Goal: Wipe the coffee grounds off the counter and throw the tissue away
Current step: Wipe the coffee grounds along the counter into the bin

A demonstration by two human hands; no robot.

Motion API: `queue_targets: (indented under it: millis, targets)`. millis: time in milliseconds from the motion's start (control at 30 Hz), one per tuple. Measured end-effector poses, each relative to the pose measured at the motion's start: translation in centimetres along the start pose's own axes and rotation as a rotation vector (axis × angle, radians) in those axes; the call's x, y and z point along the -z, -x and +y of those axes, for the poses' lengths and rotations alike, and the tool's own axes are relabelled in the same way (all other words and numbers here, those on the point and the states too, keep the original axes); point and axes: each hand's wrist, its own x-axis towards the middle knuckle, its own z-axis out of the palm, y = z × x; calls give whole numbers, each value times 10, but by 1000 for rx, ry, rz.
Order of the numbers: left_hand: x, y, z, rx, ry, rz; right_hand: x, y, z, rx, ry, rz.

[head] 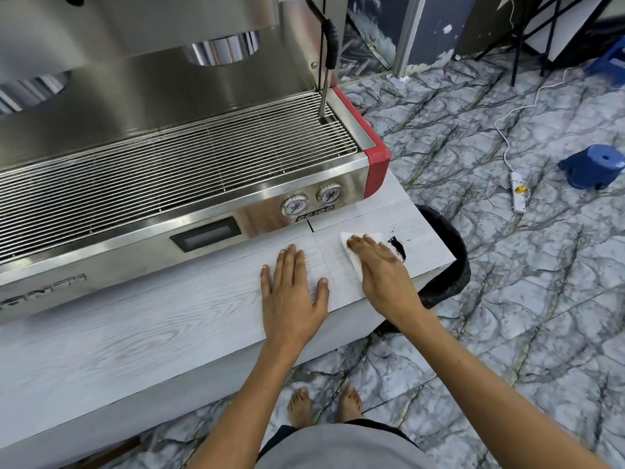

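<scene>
A dark streak of coffee grounds (398, 248) lies near the right end of the pale wood-grain counter (152, 326). My right hand (378, 269) lies flat on a white tissue (351, 262), pressing it to the counter just left of the grounds. The tissue's edges show beyond my fingers. My left hand (292, 286) rests palm down on the counter with fingers spread, holding nothing. A bin with a black liner (453, 262) stands on the floor against the counter's right end, mostly hidden by the counter.
A large steel espresso machine (169, 157) with a drip grate and a steam wand (326, 62) fills the counter behind my hands. On the marble-pattern floor are a blue stool (595, 165), a white power strip (518, 192) with cable, and my bare feet.
</scene>
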Motion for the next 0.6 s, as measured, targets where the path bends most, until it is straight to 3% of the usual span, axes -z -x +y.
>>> queue_targets:
  millis: [100, 267, 600]
  targets:
    - [-1, 0, 0, -3, 0, 8, -8, 13, -13, 76, 66, -74]
    - [-1, 0, -1, -4, -11, -3, -23, 27, -18, 42, 173, -52]
    - [1, 0, -1, 4, -4, -34, -1, 26, 19, 63, 153, -45]
